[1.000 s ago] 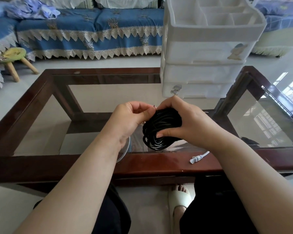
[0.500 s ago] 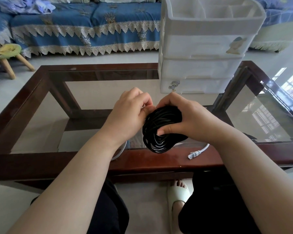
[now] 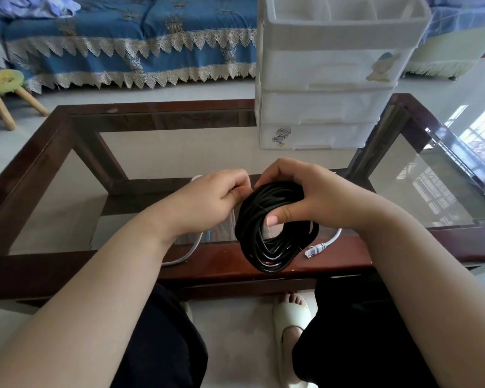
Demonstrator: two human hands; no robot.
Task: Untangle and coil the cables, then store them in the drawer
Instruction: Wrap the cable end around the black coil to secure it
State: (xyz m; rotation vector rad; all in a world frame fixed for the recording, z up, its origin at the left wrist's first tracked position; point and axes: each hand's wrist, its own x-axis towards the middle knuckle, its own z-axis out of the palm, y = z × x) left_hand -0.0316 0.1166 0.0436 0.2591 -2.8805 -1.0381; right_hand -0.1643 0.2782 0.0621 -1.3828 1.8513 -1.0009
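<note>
The black cable coil [image 3: 266,233] hangs just above the near edge of the counter [image 3: 76,264]. The right hand [image 3: 317,197] has its grip curled round the coil's top, thumb through the centre; the left hand [image 3: 207,200] pinches a strand at its left side. It looks light, limp and springy, so the loops may slip apart: best held across all the turns at 1 point.

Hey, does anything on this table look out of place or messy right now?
Only the white cable: it lies loose and uncoiled across the near edge of the table, its plug end bare beside the black coil that the right hand grips and the left hand pinches. The drawer unit looks closed and upright.
</note>
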